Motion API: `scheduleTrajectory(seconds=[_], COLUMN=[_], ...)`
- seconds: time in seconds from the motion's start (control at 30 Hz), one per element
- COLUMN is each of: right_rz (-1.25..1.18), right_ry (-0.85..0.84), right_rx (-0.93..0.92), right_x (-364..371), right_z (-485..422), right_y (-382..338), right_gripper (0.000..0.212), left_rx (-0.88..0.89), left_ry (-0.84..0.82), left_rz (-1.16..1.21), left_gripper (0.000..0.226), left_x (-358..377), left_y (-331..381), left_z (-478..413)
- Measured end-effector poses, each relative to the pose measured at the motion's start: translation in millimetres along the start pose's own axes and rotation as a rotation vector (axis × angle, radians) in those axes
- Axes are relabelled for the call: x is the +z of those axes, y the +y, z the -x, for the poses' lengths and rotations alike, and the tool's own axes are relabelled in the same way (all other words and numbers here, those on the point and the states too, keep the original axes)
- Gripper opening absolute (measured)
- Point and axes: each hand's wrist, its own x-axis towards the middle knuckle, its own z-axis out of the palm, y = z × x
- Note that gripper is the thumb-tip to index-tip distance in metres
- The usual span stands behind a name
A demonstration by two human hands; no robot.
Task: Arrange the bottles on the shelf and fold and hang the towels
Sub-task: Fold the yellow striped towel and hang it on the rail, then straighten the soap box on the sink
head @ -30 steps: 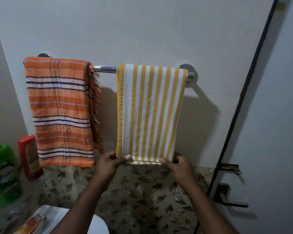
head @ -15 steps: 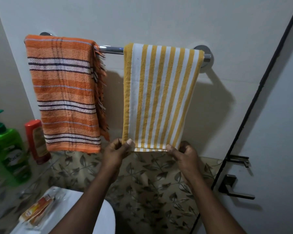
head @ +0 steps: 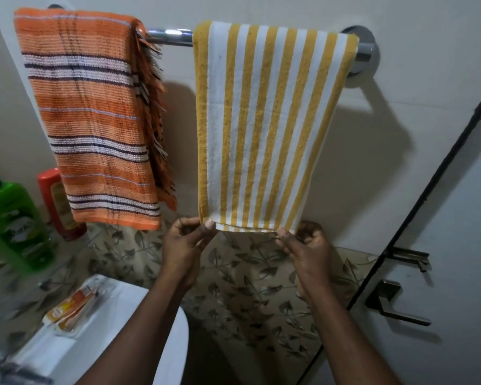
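Yellow-and-white striped towel (head: 264,126) hangs folded over the chrome wall bar (head: 170,36), at its right part. Left of it, on the same bar, hangs an orange striped towel with fringe (head: 92,118). Further left stand a green pump bottle (head: 11,218) and a red bottle (head: 56,201), the red one partly hidden behind the orange towel. The left hand (head: 185,244) pinches the lower left corner of the yellow towel, and the right hand (head: 307,247) pinches its lower right corner. A grey door handle (head: 395,304) is at the near right.
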Motion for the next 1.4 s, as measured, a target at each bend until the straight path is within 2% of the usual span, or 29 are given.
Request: scheduleTrajectory(seconds=[0.17,0.27,0.33,0.4,0.5,0.63,0.73,0.87,1.0,1.17,1.3,1.4], right_rz=[-0.02,0.137,0.259,0.277,0.371,0.446,0.466,0.454,0.55,0.677,0.814,0.938], right_ry=[-0.036,-0.062,-0.139,-0.236,-0.419,-0.62,-0.765,-0.934,-1.142,-1.331,-1.41,-1.414], right_rx=[0.08,0.219,0.315,0.416,0.478,0.308,0.287,0.271,0.214,0.02,-0.095,-0.126], right_x=[-7,-16,-18,-14,2,27,40,55,75,114,158,198], right_z=[-4,-3,3,8,16,26,38,57,84,117,131,134], right_y=[16,44,68,86,97,104,112,119,129,140,149,172], right_gripper=[0.03,0.011,0.014,0.01,0.012,0.017,0.022,0.016,0.018,0.016,0.016,0.016], left_rx=[0.02,-0.006,-0.038,-0.046,-0.043,-0.048,-0.056,-0.061,-0.095,-0.214,-0.314,-0.359], left_ry=[0.156,0.226,0.279,0.323,0.37,0.483,0.602,0.755,0.904,0.927,0.896,0.849], left_rz=[0.006,-0.001,-0.034,-0.112,-0.284,-0.482,-0.567,-0.646,-0.763,-1.061,-1.23,-1.249], left_gripper=[0.018,0.012,0.009,0.008,0.005,0.006,0.004,0.003,0.005,0.007,0.029,0.052], left_x=[-1,-2,-4,-7,-18,-34,-49,-66,-89,-127,-162,-192], left_y=[-17,-29,-39,-47,-56,-59,-59,-55,-48,-36,-22,-16], left_z=[4,11,19,26,37,56,77,113,146,170,164,145])
